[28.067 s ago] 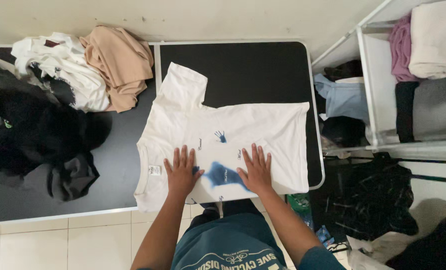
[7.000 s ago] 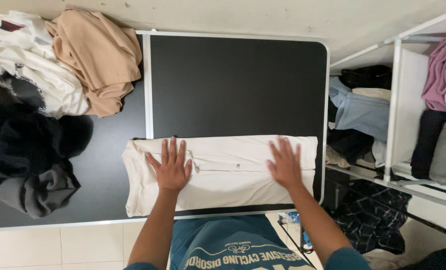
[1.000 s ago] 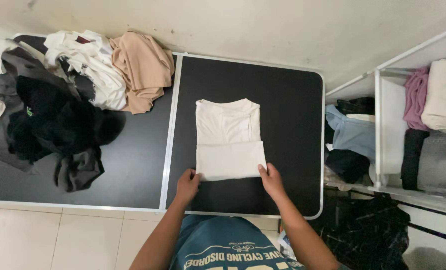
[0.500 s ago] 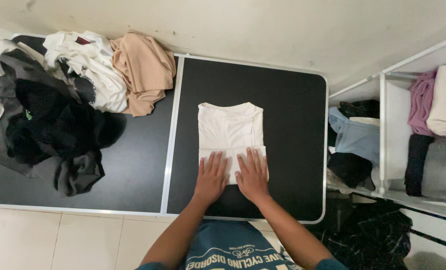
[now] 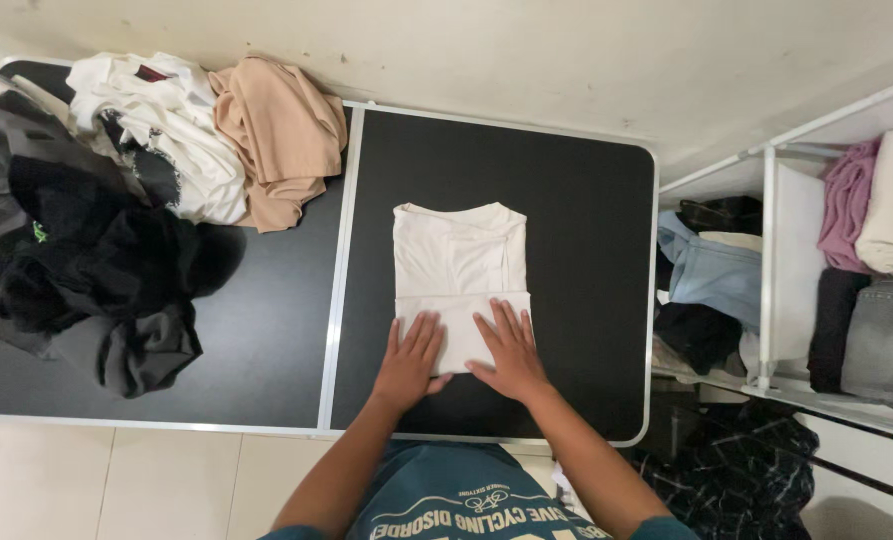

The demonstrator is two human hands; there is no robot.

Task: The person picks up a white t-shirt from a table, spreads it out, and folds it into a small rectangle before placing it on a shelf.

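A folded white T-shirt (image 5: 458, 258) lies on the right half of a black table (image 5: 576, 250). Its near part is doubled over the rest, making a neat rectangle. My left hand (image 5: 409, 362) rests flat on the near left corner of the fold, fingers spread. My right hand (image 5: 507, 350) lies flat on the near right part of it, fingers spread too. Neither hand grips the cloth; both press down on it.
A heap of unfolded clothes covers the table's left half: black and grey garments (image 5: 86, 260), a white one (image 5: 171, 130) and a tan one (image 5: 276, 135). A white shelf rack (image 5: 771, 270) with stacked folded clothes stands to the right. A wall runs behind the table.
Over the last second my hands left the fold's near corners and came to lie flat on the folded shirt, then slid slightly toward me. Earlier the shirt was spread out, then folded lengthwise.
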